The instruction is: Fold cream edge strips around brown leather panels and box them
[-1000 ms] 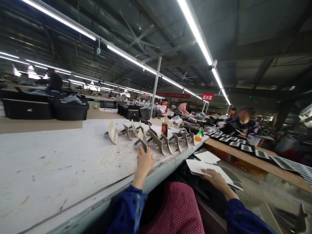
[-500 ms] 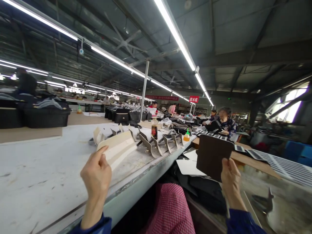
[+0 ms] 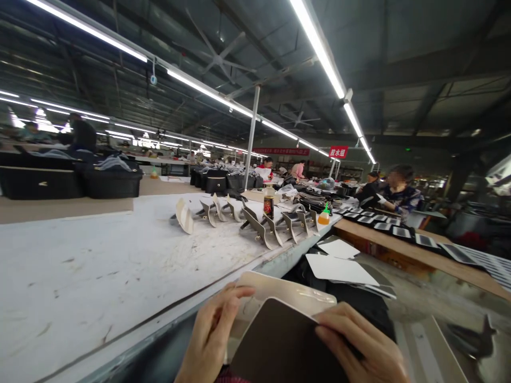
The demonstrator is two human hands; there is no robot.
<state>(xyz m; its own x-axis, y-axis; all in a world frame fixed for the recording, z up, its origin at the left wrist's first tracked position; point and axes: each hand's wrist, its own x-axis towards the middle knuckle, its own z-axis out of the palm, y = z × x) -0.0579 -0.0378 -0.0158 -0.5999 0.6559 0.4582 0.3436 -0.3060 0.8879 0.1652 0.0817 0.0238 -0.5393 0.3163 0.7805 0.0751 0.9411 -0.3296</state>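
In front of my lap, my left hand (image 3: 211, 332) pinches the left edge of a cream-beige panel (image 3: 275, 284) between thumb and fingers. My right hand (image 3: 359, 340) grips the upper right edge of a dark brown panel (image 3: 283, 340) with rounded corners. The brown panel overlaps the beige one on the side nearer me, hiding much of it; whether their faces touch, I cannot tell. Both sheets are tilted. Beyond my hands, several curved flap pieces (image 3: 257, 231) with small metal fittings stand on the white-covered table (image 3: 99, 271).
White sheets (image 3: 339, 268) lie over black material right of the table edge. A dark-labelled jar (image 3: 269, 202) and an orange glue bottle (image 3: 324, 215) stand behind the flap pieces. Black bags (image 3: 112, 178) sit at the far left. A co-worker (image 3: 403, 194) works at the right.
Both hands have come together low in front of me, bringing the beige and brown panels from far apart to overlapping. The view has shifted left.
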